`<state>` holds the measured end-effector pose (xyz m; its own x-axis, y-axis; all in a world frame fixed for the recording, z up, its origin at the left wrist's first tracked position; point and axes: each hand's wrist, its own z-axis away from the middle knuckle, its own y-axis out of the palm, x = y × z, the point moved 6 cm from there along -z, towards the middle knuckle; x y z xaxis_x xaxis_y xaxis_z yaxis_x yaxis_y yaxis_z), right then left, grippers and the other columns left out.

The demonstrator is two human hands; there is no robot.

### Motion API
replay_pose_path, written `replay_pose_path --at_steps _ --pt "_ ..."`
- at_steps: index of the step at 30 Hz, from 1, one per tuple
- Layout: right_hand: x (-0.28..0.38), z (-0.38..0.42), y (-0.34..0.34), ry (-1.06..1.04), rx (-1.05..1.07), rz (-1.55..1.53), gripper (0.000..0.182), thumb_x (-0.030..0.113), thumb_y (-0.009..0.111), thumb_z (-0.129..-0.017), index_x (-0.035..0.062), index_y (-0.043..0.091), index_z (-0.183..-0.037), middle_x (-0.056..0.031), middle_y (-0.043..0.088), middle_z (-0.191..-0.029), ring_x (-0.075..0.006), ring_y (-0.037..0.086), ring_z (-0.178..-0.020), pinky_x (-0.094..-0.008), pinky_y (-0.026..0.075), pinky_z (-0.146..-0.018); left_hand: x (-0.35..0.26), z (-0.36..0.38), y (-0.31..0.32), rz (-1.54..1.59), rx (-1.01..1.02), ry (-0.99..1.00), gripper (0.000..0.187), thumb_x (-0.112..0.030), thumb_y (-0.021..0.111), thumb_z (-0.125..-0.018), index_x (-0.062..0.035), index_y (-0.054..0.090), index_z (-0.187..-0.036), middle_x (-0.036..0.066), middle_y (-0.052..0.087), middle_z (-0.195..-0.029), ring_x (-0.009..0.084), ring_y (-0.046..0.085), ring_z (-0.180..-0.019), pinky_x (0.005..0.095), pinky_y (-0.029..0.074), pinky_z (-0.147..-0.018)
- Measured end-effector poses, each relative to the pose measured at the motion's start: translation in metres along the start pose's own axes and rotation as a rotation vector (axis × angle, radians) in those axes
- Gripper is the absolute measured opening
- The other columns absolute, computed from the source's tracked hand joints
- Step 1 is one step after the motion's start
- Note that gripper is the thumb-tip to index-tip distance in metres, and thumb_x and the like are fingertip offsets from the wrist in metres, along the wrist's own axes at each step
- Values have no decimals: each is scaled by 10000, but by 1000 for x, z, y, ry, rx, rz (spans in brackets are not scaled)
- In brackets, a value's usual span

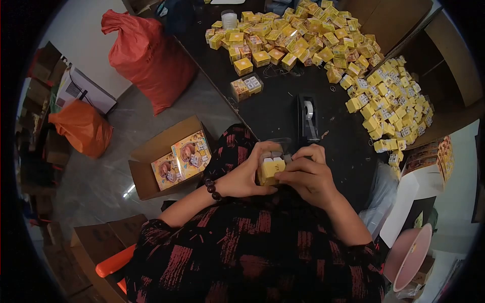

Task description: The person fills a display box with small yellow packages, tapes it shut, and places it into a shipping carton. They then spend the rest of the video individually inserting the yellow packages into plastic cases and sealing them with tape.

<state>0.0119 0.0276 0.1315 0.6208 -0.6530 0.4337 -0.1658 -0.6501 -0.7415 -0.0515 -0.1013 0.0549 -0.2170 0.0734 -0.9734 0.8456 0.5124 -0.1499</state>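
My left hand [252,174] is wrapped around a clear plastic box [277,143], close to my body at the table's edge. Inside it sit small white-topped boxes, and a small yellow box [273,170] faces me. The fingers of my right hand [309,174] are bent and pressed together against the yellow box and the package's right side; their grip is partly hidden. Just beyond my hands, a black tape dispenser [307,118] stands on the dark table [275,111]. Further left on the table lies a filled clear package [247,87] of small boxes.
Many small yellow boxes [298,43] are heaped at the back, with another pile [391,106] spilling from a cardboard carton [449,65]. Left on the floor are an open carton [144,189] with printed packs and a red sack [146,60]. A pink basin [408,257] is lower right.
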Motion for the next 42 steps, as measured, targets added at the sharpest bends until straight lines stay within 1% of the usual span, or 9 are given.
replay_pose_path --at_steps 3,6,12,15,19,22,27,37,42 --pt "-15 13 6 399 -279 -363 349 12 784 -692 86 686 -1018 -83 563 -1141 -238 552 -1059 -363 442 -920 3 4 4 587 59 -48 713 -257 617 -872 -69 202 -1420 100 395 -1298 188 443 -1230 328 394 -1013" --pt "-25 23 29 469 -294 -805 327 21 751 -746 41 645 -1054 -149 430 -1307 -269 510 -1173 -388 394 -1031 9 4 14 831 -21 -254 582 -335 476 -939 -71 261 -1412 75 408 -1299 166 449 -1227 319 410 -995" --pt "-22 18 38 275 -167 -570 278 24 774 -729 13 646 -976 -169 504 -1258 -290 553 -1162 -406 448 -991 31 7 23 903 211 -258 534 -364 421 -980 -76 277 -1406 58 438 -1312 164 450 -1241 332 406 -1012" --pt "-31 28 44 329 -195 -598 245 26 768 -732 0 635 -937 -169 582 -1180 -287 599 -1098 -438 441 -1008 26 16 26 1228 86 -366 525 -267 482 -961 -72 269 -1399 73 430 -1327 173 441 -1254 350 395 -1028" --pt "-38 30 46 432 -443 -900 228 27 762 -736 -7 630 -918 -142 647 -1050 -256 632 -1032 -415 478 -968 20 15 19 916 122 -265 594 -142 575 -904 -62 257 -1399 85 420 -1340 173 430 -1262 354 382 -1037" --pt "-22 19 29 293 -223 -715 217 23 762 -742 0 627 -910 -100 645 -951 -189 632 -963 -328 508 -869 20 11 19 798 137 -268 660 -50 619 -852 -47 246 -1396 84 422 -1331 170 420 -1267 340 373 -1039" --pt "-32 29 40 742 122 -650 331 -25 692 -802 5 639 -1127 -70 571 -1077 -122 572 -1008 -253 495 -864 23 8 16 552 130 -219 661 -30 605 -815 -22 238 -1365 105 442 -1288 170 441 -1223 319 374 -1024" --pt "-27 21 45 600 57 -919 344 4 689 -821 9 639 -1161 -130 547 -1276 -161 571 -1106 -281 488 -901 24 7 10 417 109 -223 669 -25 618 -797 -25 247 -1354 102 444 -1254 166 441 -1200 310 372 -1011" --pt "-29 27 48 786 -154 -738 194 45 678 -854 -22 684 -1036 -116 694 -1040 -150 647 -942 -268 512 -824 26 8 14 444 144 -252 683 -16 613 -792 -40 241 -1364 101 424 -1285 164 416 -1225 308 352 -1029"
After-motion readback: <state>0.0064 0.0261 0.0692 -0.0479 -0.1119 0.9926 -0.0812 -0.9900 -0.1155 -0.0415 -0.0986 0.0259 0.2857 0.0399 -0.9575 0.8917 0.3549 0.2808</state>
